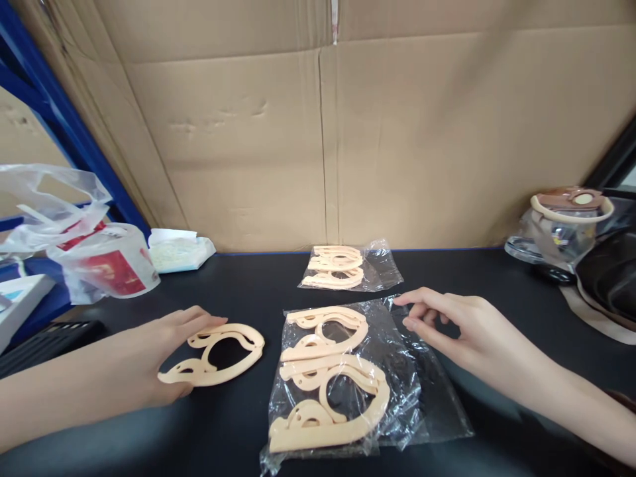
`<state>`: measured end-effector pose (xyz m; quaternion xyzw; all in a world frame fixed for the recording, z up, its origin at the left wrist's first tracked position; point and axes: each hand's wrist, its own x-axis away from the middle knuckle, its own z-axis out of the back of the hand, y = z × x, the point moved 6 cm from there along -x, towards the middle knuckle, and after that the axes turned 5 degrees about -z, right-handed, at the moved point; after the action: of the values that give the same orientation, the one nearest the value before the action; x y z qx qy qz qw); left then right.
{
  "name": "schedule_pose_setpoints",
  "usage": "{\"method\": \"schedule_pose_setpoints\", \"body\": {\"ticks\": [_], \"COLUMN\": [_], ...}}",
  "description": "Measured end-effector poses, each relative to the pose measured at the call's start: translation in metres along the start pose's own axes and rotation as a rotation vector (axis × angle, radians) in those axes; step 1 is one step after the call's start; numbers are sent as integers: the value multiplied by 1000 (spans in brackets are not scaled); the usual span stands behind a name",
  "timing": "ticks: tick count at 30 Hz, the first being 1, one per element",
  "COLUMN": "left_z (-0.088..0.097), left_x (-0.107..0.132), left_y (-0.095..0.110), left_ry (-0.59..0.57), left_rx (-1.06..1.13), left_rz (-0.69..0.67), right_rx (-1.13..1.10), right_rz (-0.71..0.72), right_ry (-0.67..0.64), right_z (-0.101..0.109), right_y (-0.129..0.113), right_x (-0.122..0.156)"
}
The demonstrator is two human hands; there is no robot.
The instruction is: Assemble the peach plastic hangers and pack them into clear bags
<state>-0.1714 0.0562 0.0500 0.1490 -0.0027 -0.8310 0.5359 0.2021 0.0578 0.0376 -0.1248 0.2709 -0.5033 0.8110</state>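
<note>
On the left of the black table lies a peach-coloured folded travel hanger (251,361). My left hand (173,351) grips it from the left, thumb at its near end and fingers at its far end. In the middle, two similar folded hangers (342,434) rest inside a clear plastic bag (412,404). My right hand (447,324) is over the bag's far right edge, its index fingertip at the plastic. Thumb and index finger are apart there, while the other fingers curl under. Farther back sits another clear bag (382,268) with folded hangers in it.
A cardboard wall (223,146) closes off the back. At left are a bagged red and white tub (119,262), a tissue pack (181,250) and a black keyboard (50,341). A clear jar (571,225) and a dark bag (609,271) stand at right.
</note>
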Motion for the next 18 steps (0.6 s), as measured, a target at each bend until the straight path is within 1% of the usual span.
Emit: {"method": "schedule_pose_setpoints", "body": {"ticks": [2,3,5,6,8,9,11,14,16,18], "left_z": [0,3,11,14,15,14,6,-15,-26,-33], "left_x": [-9,-13,-24,-30,-40,-45,-53,-65,-72,-78], "left_y": [9,13,27,38,66,83,116,160,179,189], "left_ry": [-130,-155,-133,-102,-43,11,67,76,93,111], "left_rx": [-40,-71,-97,-97,-84,-69,-34,69,126,167], "left_rz": [-36,-44,-73,-109,-212,-282,-383,-503,-543,-553], "right_rx": [6,6,3,5,29,52,105,135,121,100], "right_rz": [14,25,59,85,153,189,247,282,279,259], "right_ry": [19,33,72,96,138,150,145,83,42,16], "right_z": [1,2,5,7,10,12,12,10,9,11], "right_y": [-2,-3,-6,-8,-13,-16,-22,-27,-29,-28], "right_x": [0,0,1,2,3,4,5,5,5,4]}}
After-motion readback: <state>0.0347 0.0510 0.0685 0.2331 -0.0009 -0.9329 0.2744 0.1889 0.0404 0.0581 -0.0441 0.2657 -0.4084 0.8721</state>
